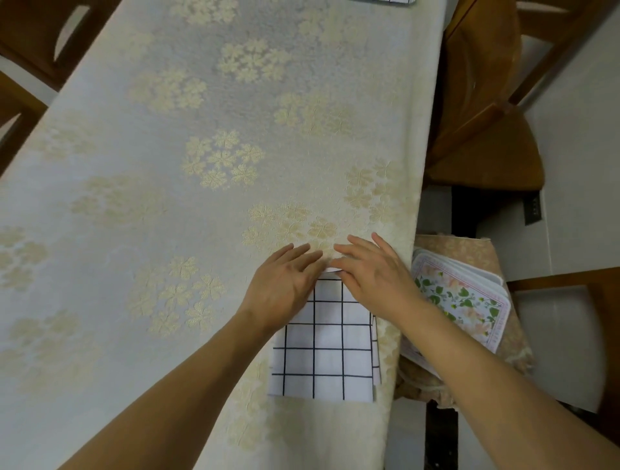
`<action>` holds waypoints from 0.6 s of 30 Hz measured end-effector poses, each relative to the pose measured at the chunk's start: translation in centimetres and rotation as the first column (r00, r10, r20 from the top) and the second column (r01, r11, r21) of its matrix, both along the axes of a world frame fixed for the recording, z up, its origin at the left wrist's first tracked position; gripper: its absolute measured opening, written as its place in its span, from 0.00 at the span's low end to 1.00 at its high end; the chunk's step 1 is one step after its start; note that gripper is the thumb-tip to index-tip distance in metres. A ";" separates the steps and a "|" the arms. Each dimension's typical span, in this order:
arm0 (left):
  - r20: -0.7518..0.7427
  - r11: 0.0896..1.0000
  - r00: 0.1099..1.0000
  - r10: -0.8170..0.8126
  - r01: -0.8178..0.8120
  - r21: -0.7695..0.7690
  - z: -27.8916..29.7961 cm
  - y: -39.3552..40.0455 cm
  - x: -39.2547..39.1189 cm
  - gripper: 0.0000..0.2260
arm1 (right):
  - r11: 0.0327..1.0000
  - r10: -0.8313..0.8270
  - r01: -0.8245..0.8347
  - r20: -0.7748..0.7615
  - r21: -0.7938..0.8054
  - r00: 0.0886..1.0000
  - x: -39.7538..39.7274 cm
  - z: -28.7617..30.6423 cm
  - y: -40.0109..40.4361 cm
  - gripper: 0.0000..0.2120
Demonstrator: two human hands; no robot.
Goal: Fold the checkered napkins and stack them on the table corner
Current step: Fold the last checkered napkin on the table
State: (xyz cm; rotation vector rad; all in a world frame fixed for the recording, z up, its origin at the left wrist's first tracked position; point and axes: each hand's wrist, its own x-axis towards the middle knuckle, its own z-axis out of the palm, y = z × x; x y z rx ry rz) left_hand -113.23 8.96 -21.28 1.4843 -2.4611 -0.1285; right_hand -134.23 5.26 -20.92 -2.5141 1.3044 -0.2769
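Observation:
A white napkin with a black grid pattern (327, 349) lies folded on the table (167, 167) near its right edge. Another layer of the same cloth peeks out along its right side. My left hand (285, 285) rests flat on the napkin's far left part, fingers stretched out. My right hand (375, 275) presses flat on the far right part, fingers spread over the far edge. Both hands hide the napkin's far edge. At the top edge of the view, a sliver of another checkered napkin (385, 1) shows at the table's far end.
The table wears a cream cloth with embossed flowers. A chair at the right holds a stack of floral placemats (463, 295) on a beige cushion (510, 342). Wooden chairs (483, 117) stand along the right side and at the far left (40, 40).

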 end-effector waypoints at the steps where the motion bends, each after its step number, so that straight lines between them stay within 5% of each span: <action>1: -0.003 1.000 1.000 0.004 -0.004 -0.007 0.7 0.3 0.0 0.15 | 0.999 0.003 -0.003 0.009 -0.035 1.000 0.0 0.5 0.4 0.11; 8: -0.008 0.999 1.000 0.009 -0.009 -0.049 4.8 5.7 0.0 0.18 | 0.981 0.007 -0.006 0.002 -0.195 1.000 0.0 4.5 6.5 0.16; 18: -0.005 1.000 1.000 -0.001 0.001 -0.016 2.5 13.8 -1.1 0.22 | 0.991 -0.049 0.047 -0.016 -0.126 0.999 -0.6 1.7 15.8 0.21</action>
